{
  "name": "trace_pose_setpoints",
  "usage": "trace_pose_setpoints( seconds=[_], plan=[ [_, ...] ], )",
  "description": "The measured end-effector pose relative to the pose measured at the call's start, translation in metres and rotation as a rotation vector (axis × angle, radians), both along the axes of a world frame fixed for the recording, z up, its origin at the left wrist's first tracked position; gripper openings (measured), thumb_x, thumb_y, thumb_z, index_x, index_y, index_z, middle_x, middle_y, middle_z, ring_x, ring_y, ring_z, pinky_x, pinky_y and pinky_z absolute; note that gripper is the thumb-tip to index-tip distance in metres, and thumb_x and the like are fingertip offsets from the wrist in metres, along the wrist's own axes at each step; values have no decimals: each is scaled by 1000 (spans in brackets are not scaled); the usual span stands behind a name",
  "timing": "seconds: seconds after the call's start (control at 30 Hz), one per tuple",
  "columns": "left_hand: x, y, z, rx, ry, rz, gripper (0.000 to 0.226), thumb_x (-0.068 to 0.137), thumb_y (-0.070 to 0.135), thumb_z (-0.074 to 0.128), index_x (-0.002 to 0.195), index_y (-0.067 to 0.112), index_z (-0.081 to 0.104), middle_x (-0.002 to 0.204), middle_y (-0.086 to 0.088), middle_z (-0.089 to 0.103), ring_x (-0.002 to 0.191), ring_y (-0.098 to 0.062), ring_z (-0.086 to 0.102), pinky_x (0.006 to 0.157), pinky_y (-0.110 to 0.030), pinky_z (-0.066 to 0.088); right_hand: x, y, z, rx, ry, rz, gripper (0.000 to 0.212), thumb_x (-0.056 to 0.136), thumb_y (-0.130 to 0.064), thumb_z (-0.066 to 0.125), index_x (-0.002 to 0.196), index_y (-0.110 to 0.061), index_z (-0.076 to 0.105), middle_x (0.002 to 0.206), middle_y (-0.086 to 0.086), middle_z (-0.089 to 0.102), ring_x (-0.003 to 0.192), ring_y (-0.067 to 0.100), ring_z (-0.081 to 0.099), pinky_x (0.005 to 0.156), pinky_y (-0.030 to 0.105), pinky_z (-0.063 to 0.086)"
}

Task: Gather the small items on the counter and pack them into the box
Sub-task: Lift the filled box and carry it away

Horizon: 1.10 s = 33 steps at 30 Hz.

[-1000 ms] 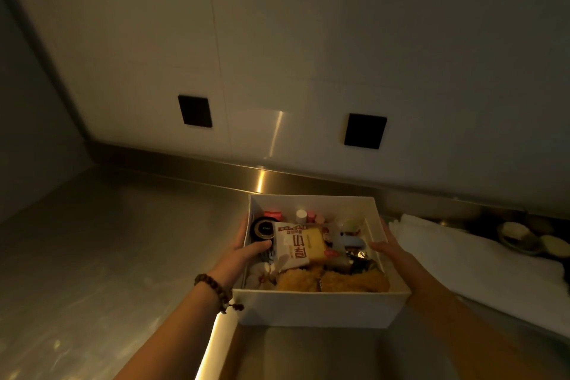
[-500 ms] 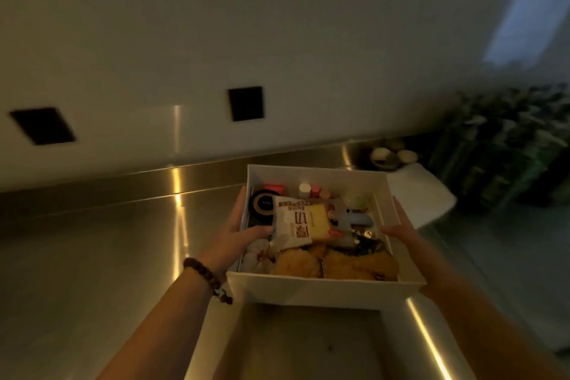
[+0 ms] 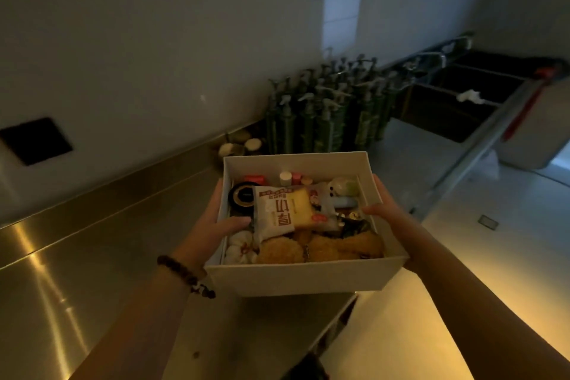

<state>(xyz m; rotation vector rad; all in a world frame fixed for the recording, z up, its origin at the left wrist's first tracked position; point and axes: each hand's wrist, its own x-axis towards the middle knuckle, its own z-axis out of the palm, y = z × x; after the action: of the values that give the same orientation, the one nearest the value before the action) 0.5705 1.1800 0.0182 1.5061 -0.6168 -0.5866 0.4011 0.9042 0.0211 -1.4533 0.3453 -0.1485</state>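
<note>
boxes: one box (image 3: 303,279)
hands: two, left hand (image 3: 216,225) and right hand (image 3: 385,210)
snack packets: one (image 3: 282,213)
tape rolls: one (image 3: 243,196)
pump bottles: too many to count (image 3: 327,111)

The open white cardboard box (image 3: 303,279), packed with small items, sat on the steel counter (image 3: 77,256) a second ago with the left hand (image 3: 216,225) and right hand (image 3: 385,213) at its two sides. Now both hands hold it up off the counter, past the counter's front edge, and its near wall tips slightly down on the right-hand side. The view has swung to the right: the two dark wall sockets have slid away leftward, leaving one, and a cluster of green pump bottles (image 3: 327,108) beyond the hands has come into sight, with dark sink basins (image 3: 462,102) further right.
</note>
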Motion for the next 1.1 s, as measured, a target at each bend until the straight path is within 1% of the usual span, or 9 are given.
trace_pose_setpoints(
  seconds=[0.23,0.37,0.47,0.57,0.67,0.83,0.93,1.0,1.1],
  plan=[
    [-44,-142,-5,20,13,-190,76,72,24,73,124,58,28,104,44,56,97,16,55,66,-8,49,-94,-103,1,48,45,-187,67,66,-35,68,110,-72,34,119,-7,45,105,27,56,63,29,57],
    [-78,-235,-13,29,6,-295,85,67,29,72,135,49,25,110,36,58,101,10,57,69,-12,51,-153,-165,-1,57,71,-335,64,68,-34,65,109,-72,33,118,-7,45,103,27,55,60,27,57],
    [-108,-302,-17,46,-24,-406,92,69,29,76,142,43,21,120,21,58,108,-1,58,70,-15,52,-200,-206,-3,89,70,-453,73,66,-33,65,124,-61,31,116,-4,49,100,26,57,57,25,56],
    [-139,-366,-17,51,-9,-522,84,71,26,75,136,49,28,120,14,60,107,-9,61,68,-21,55,-250,-237,-4,132,118,-590,88,65,-34,65,143,-40,26,116,3,53,97,26,60,55,25,55],
    [-173,-426,-20,61,-21,-660,66,77,16,70,121,57,41,113,16,63,104,-10,63,67,-24,55,-298,-262,-4,105,91,-673,82,69,-32,63,140,-47,24,121,-5,50,108,27,57,65,29,57],
    [-232,-523,-24,119,-12,-814,69,68,30,73,111,66,33,114,20,58,103,-8,60,76,-31,51,-377,-297,-15,188,126,-965,75,72,-26,64,139,-27,30,97,3,57,60,12,70,43,21,51],
    [-268,-589,-28,135,-29,-967,67,71,30,74,109,64,32,111,28,57,100,3,60,76,-24,49,-418,-321,-26,245,137,-1122,62,86,-20,57,141,-23,29,100,6,58,60,10,70,44,23,52],
    [-293,-633,-27,127,-58,-1084,67,71,30,74,116,56,33,108,34,57,99,12,57,76,-17,45,-439,-337,-31,245,142,-1239,58,87,-20,56,139,-27,32,101,4,57,61,8,70,44,22,52],
    [-329,-704,-30,123,-91,-1226,80,70,29,66,138,39,26,128,13,52,115,-7,53,93,-32,44,-465,-362,-37,215,83,-1349,47,88,-21,55,126,-45,40,110,-1,61,81,13,71,59,30,57]
  ],
)
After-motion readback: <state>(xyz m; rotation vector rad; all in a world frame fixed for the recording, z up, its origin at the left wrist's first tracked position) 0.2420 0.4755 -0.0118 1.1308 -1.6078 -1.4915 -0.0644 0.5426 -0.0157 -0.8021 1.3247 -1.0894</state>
